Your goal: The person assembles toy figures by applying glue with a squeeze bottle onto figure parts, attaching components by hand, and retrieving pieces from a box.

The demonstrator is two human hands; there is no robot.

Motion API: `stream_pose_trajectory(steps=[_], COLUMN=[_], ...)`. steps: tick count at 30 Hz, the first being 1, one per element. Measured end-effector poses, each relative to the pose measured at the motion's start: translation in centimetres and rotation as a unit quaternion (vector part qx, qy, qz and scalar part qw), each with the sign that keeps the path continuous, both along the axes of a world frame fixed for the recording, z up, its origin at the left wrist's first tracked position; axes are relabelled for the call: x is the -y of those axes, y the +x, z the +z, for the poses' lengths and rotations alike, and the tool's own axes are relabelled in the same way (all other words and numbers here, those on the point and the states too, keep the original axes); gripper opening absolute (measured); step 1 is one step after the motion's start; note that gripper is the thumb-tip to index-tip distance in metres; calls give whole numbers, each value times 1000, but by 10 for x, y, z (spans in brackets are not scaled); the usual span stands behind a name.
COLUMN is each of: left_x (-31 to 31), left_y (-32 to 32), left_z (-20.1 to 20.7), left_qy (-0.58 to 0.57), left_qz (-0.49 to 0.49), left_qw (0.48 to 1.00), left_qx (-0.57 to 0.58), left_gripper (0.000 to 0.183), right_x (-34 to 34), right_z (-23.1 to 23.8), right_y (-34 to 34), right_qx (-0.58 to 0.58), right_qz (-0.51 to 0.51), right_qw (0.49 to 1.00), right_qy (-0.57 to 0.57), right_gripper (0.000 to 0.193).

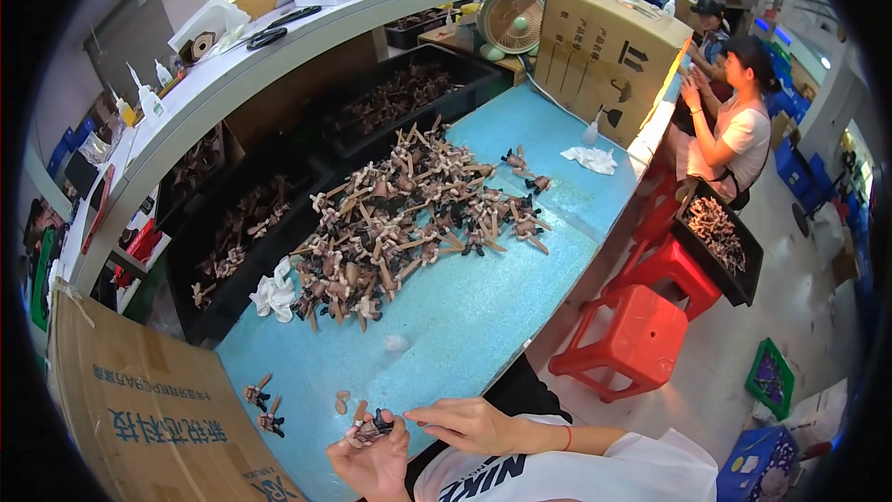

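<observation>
Low in the head view, my left hand is closed around a small painted figurine with dark parts and a tan stick-like piece. My right hand reaches in from the right, its fingertips pinched together close beside the figurine. Whatever those fingertips hold, if anything, is too small to make out. A few small tan pieces lie on the blue tabletop just beyond my left hand. Two similar figurines rest to the left, near a cardboard box. Farther off spreads a large heap of figurines.
Black bins of figurines stand behind the heap. Crumpled white tissue lies at its left. Cardboard boxes flank the table, with a white shelf above. Red stools stand at right, near a seated co-worker.
</observation>
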State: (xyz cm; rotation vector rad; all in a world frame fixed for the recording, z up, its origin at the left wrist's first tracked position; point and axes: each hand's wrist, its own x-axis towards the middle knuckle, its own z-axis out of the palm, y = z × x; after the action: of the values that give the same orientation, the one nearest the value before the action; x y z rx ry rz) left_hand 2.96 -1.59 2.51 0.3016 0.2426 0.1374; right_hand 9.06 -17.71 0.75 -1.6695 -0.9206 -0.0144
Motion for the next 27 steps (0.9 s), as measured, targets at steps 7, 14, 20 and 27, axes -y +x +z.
stream_pose_trajectory(steps=[7, 14, 20, 27], left_x=[7, 8, 5, 2], left_y=[2, -5, -8, -3], left_z=[5, 3, 16, 27], left_qy=[-1, -1, 215, 388], left_qz=[14, 44, 7, -42], left_qw=[1000, 999, 976, 916], left_qx=[-21, -6, 18, 89], left_gripper=[40, 57, 42, 35], right_x=[2, 1, 2, -1], right_z=[1, -4, 8, 15], right_y=[-1, -7, -6, 0], right_qx=[14, 28, 54, 42], right_qz=[-14, -6, -6, 16], right_qw=[1000, 1000, 996, 996], right_qy=[-3, -7, -76, -75], right_gripper=[34, 31, 35, 32])
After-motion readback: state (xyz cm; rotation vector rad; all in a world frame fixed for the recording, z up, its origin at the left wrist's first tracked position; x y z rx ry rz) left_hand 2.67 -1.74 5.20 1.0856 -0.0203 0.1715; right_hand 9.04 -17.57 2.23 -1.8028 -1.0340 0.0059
